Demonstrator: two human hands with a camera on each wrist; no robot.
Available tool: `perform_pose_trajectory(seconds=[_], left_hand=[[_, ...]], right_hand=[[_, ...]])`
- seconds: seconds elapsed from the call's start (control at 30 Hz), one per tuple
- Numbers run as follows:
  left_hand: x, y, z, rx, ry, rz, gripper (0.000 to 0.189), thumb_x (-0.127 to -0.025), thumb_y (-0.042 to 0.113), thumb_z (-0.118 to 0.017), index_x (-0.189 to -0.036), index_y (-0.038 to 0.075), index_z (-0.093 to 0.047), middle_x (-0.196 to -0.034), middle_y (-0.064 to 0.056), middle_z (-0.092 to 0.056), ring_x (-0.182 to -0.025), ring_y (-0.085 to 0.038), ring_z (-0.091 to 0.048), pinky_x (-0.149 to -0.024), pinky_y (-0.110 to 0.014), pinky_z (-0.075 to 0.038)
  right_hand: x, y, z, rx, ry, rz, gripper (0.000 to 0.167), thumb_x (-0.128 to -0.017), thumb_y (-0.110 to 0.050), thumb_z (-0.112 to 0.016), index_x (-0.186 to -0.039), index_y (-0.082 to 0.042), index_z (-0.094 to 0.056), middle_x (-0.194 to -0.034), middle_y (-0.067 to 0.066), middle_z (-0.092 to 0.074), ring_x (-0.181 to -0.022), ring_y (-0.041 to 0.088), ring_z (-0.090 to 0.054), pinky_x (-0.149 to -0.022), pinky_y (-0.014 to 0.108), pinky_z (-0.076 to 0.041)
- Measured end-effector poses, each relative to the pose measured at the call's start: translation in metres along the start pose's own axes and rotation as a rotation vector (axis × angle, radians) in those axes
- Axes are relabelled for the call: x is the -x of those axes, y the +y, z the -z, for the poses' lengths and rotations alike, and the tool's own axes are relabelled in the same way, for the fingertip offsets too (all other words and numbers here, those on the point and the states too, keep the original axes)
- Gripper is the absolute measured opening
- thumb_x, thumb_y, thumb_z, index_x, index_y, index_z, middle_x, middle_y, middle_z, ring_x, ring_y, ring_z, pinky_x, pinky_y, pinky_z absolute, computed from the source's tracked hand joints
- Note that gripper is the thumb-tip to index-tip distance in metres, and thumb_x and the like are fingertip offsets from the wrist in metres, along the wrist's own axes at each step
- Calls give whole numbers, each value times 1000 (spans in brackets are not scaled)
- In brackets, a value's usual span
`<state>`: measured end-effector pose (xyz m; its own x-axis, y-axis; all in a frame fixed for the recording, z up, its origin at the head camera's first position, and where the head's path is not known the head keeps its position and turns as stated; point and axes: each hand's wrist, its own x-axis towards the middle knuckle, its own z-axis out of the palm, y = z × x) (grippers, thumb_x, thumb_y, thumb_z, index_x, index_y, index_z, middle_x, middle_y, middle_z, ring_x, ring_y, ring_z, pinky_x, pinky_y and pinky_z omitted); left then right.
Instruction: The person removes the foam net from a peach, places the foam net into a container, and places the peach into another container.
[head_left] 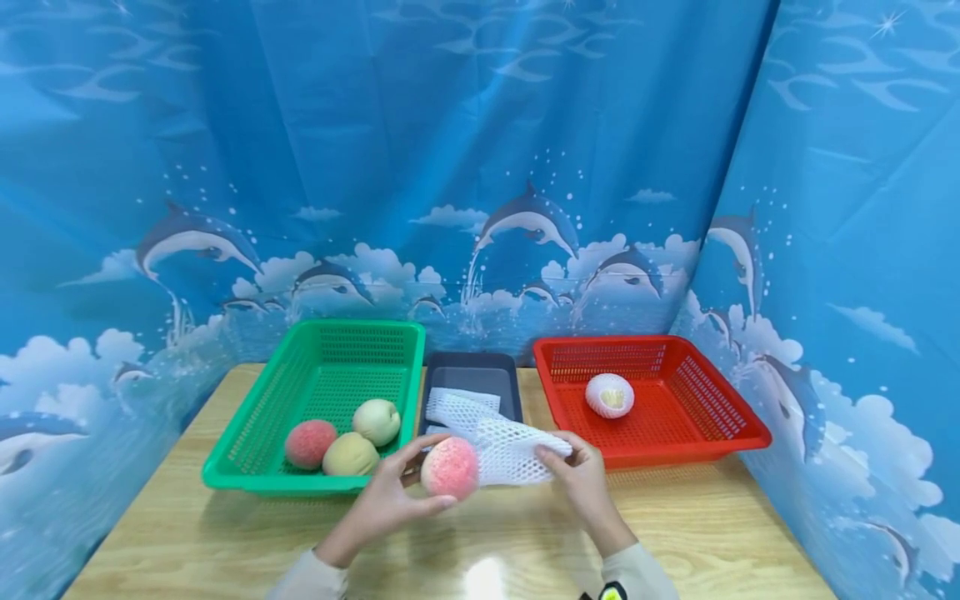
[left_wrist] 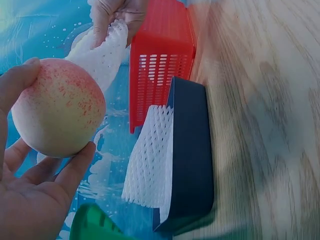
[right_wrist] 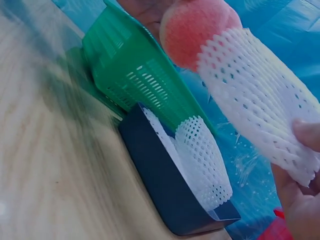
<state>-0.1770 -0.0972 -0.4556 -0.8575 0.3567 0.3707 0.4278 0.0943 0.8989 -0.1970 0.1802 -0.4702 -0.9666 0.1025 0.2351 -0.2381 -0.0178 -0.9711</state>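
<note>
My left hand grips a pink and cream peach between thumb and fingers, held above the front of the table. A white foam net sleeve hangs from my right hand, its far end pinched between thumb and fingers. In the right wrist view the sleeve's other end overlaps the peach. Seen from the left wrist, the thumb lies on one side of the peach and the fingers curl under the other. The sleeve looks flattened, with nothing inside it.
A green basket at left holds a pink peach, a yellowish peach and a pale one. A dark grey tray with more foam sleeves stands mid-table. The red basket at right holds a net-wrapped fruit.
</note>
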Motion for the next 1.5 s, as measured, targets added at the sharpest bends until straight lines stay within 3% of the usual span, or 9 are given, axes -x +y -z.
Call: perform_pose_trajectory(seconds=[0.13, 0.43, 0.63, 0.77, 0.9, 1.07, 1.27, 1.4, 1.5], left_hand=[[3, 2, 7, -10, 27, 23, 71, -71, 18, -85, -134, 15, -52, -127, -15, -56, -107, -22, -60, -87, -30, -56], [8, 8, 25, -59, 102, 141, 72, -69, 20, -87, -133, 20, -54, -130, -13, -55, -110, -28, -59, -86, -28, -56], [8, 8, 38, -75, 144, 98, 71, -71, 17, -86, -134, 15, -53, -133, -17, -53, -113, -32, -57, -84, -28, -57], [8, 7, 49, -99, 160, 59, 71, -72, 16, -85, -134, 14, -52, -134, -17, -52, -111, -23, -59, -84, -27, -56], [9, 9, 60, -120, 184, 67, 72, -72, 15, -85, -135, 15, -51, -133, -16, -53, -110, -13, -58, -85, -25, -55], [11, 13, 73, -169, 211, 126, 74, -74, 17, -84, -138, 15, -48, -135, -16, -50, -115, -26, -56, -86, -27, -56], [9, 15, 93, -257, 232, 185, 74, -75, 25, -83, -139, 15, -47, -133, -18, -52, -115, -36, -57, -86, -34, -57], [6, 13, 107, -268, 225, 206, 75, -78, 26, -81, -142, 15, -44, -136, -17, -49, -115, -37, -56, -85, -31, -57], [3, 11, 117, -285, 235, 218, 74, -80, 27, -78, -144, 14, -41, -139, -16, -45, -116, -37, -56, -82, -29, -58]], right_hand=[[-9, -5, -2, -21, 46, -50, 29, -84, 2, -69, -108, 14, -60, -81, -4, -66, -71, 6, -62, -64, 18, -55], [-37, -9, -15, -67, 103, -129, 32, -94, -8, -60, -121, 8, -56, -89, -1, -65, -76, 6, -63, -66, 19, -56], [-54, -14, -33, -106, 82, -122, 31, -95, -9, -60, -122, 5, -57, -93, 4, -62, -71, 9, -62, -58, 26, -59], [-67, -15, -41, -109, 97, -132, 31, -94, -5, -60, -122, 6, -57, -97, 8, -63, -73, 8, -62, -64, 26, -60], [-79, -14, -47, -88, 108, -145, 31, -92, -1, -61, -122, 6, -58, -102, 11, -64, -77, 7, -61, -67, 19, -57], [-90, -12, -52, -25, 147, -134, 30, -89, 3, -61, -119, 4, -62, -106, 13, -65, -85, 11, -59, -72, 18, -52], [-101, -12, -61, 80, 161, -119, 34, -89, 4, -60, -123, 1, -59, -114, 22, -63, -96, 23, -59, -81, 26, -52], [-110, -7, -66, 82, 215, -157, 30, -89, -1, -63, -119, 4, -59, -110, 22, -65, -85, 18, -60, -73, 24, -52], [-116, -2, -69, 9, 240, -213, 27, -90, -4, -63, -115, 7, -59, -100, 19, -67, -72, 12, -60, -66, 26, -55]])
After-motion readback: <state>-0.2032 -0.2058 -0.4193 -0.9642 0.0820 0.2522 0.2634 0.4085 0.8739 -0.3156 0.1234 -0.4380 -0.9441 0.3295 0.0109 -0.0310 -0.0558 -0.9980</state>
